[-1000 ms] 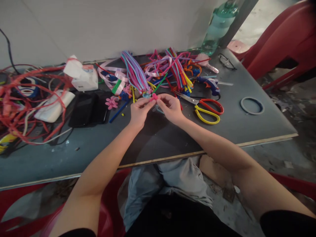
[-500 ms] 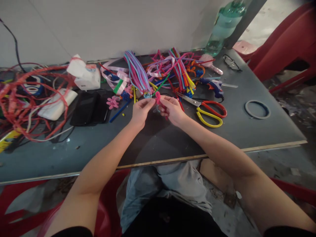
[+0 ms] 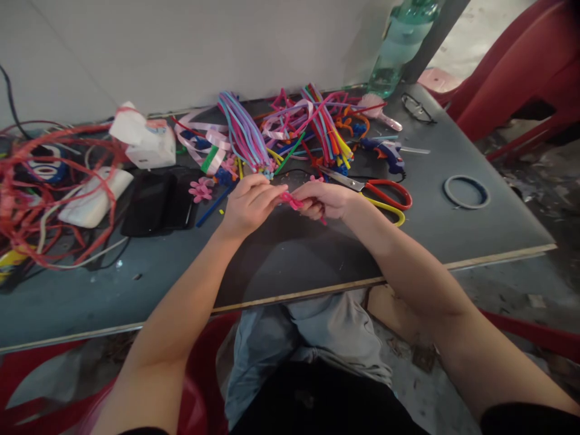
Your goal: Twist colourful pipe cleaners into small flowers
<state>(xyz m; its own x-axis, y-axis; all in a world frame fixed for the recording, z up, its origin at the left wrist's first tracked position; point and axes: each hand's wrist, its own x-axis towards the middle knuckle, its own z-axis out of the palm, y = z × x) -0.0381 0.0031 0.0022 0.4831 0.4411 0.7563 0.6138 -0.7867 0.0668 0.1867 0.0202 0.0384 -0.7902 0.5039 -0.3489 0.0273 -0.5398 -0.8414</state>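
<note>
Work area: tabletop against a pale wall, red chairs at both sides.
The tabletop [image 3: 453, 235] is dark grey, with a thin light-brown front edge; its rear edge adjoins the plain, pale grey wall [image 3: 181, 54]. A dark grey upright [image 3: 437, 45] stands at the rear right corner. One red chair [image 3: 507, 66] is located beyond the right end; red seating [image 3: 212, 356] is visible below the front edge. The floor [image 3: 512, 302] is grey and littered with scraps. Lighting is dim, brighter at the upper right.

Scissors [image 3: 385, 196] with red and yellow handles.
</note>
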